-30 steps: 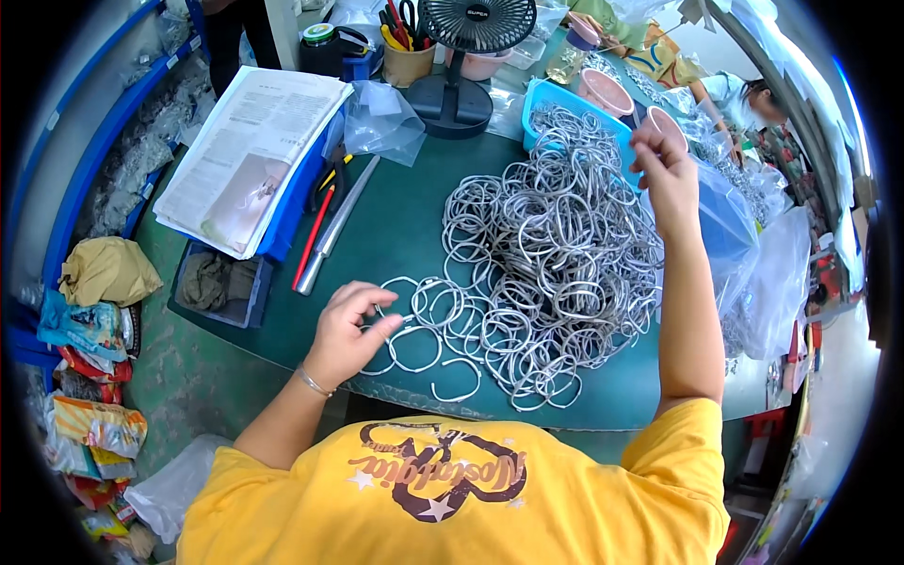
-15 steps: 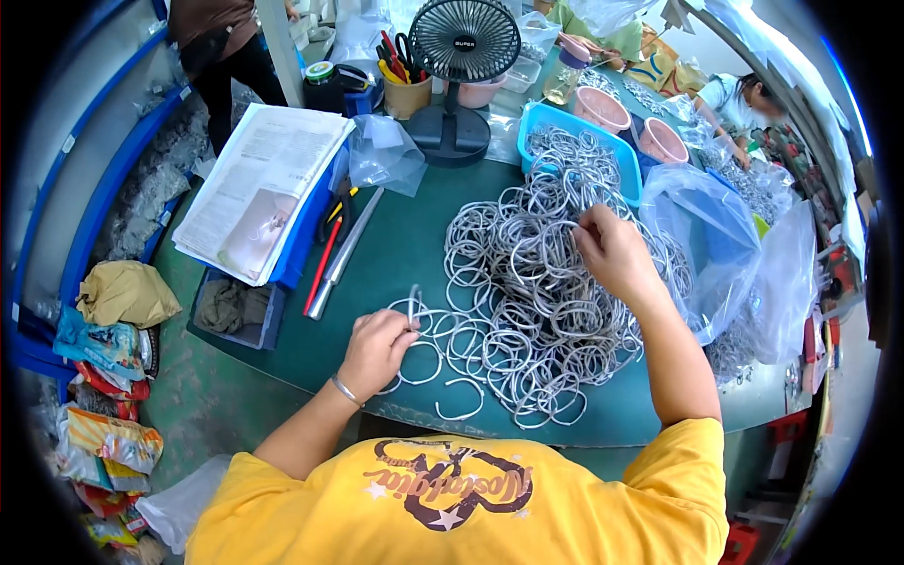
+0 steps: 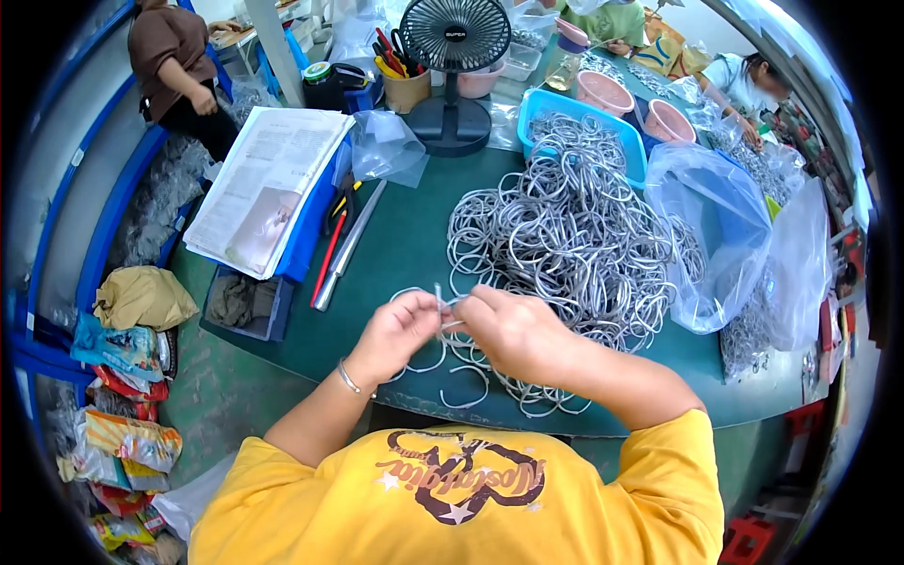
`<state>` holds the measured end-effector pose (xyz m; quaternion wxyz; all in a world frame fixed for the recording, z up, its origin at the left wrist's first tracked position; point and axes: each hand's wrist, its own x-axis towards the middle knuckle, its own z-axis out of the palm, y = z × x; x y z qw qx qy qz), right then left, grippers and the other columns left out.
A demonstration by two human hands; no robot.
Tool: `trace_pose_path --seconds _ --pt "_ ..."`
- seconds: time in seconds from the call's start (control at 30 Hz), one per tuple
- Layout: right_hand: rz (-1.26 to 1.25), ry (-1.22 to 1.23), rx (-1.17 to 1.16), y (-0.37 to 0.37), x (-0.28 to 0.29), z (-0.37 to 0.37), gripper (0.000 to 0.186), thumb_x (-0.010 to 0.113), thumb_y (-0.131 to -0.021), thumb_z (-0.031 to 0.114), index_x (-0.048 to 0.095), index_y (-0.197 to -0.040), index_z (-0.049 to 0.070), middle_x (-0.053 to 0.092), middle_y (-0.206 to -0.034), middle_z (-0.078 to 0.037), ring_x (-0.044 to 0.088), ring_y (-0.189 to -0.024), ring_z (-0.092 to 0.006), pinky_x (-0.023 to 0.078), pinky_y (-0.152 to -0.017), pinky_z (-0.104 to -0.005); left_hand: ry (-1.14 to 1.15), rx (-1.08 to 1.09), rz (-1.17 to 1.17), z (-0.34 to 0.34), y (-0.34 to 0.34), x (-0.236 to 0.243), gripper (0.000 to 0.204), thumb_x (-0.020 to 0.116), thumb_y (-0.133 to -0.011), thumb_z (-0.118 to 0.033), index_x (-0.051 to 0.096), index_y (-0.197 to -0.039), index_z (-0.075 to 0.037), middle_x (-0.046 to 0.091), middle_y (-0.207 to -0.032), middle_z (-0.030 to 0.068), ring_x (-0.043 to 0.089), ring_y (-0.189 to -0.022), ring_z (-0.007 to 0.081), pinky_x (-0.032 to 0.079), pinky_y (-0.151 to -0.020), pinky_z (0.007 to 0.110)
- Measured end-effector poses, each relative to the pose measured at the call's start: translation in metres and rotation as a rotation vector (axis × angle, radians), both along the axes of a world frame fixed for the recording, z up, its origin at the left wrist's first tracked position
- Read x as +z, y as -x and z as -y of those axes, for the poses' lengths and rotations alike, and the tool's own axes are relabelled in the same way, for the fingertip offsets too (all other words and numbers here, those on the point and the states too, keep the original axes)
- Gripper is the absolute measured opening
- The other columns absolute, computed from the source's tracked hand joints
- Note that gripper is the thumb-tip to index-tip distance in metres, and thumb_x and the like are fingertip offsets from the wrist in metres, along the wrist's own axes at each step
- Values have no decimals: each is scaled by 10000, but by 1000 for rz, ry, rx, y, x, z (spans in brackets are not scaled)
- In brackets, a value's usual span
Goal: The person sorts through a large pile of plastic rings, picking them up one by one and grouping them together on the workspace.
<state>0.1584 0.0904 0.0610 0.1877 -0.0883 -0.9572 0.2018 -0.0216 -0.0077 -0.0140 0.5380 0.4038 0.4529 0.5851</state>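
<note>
My left hand (image 3: 400, 331) pinches a thin silver metal ring (image 3: 438, 294), seen nearly edge-on above the fingertips. Against those fingertips sits my right hand (image 3: 508, 330), its fingers closed together; what they pinch is mostly hidden, though a bit of silver ring shows between the two hands. Beyond and to the right rises a large tangled heap of silver open rings (image 3: 584, 245), spilling out of a light blue tray (image 3: 633, 155). A few loose rings lie under and beside my hands, among them an open ring (image 3: 466, 386) near the table's front edge.
Left on the green table (image 3: 395, 250) are a paper stack (image 3: 268, 179) on a blue bin, a red pencil (image 3: 327, 262) and a tapered metal rod (image 3: 350, 247). A black fan (image 3: 452, 75) stands behind. Clear plastic bags (image 3: 706, 235) lie right. Other people work around the table.
My right hand has come from the heap, left and nearer to me, to meet my left hand. At the far left, a person in brown has come further into view.
</note>
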Motion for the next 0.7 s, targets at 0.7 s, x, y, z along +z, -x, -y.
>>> trace_pose_path --seconds 0.7 --pt "187 366 -814 -49 12 -206 601 556 -885 472 531 -1109 -85 576 -1163 -300 539 -1126 -410 415 -955 -430 -262 288 -961 -51 28 26 485 716 -760 -86 534 -1208 -54 536 -1211 125 536 -1137 259 476 -911 352"
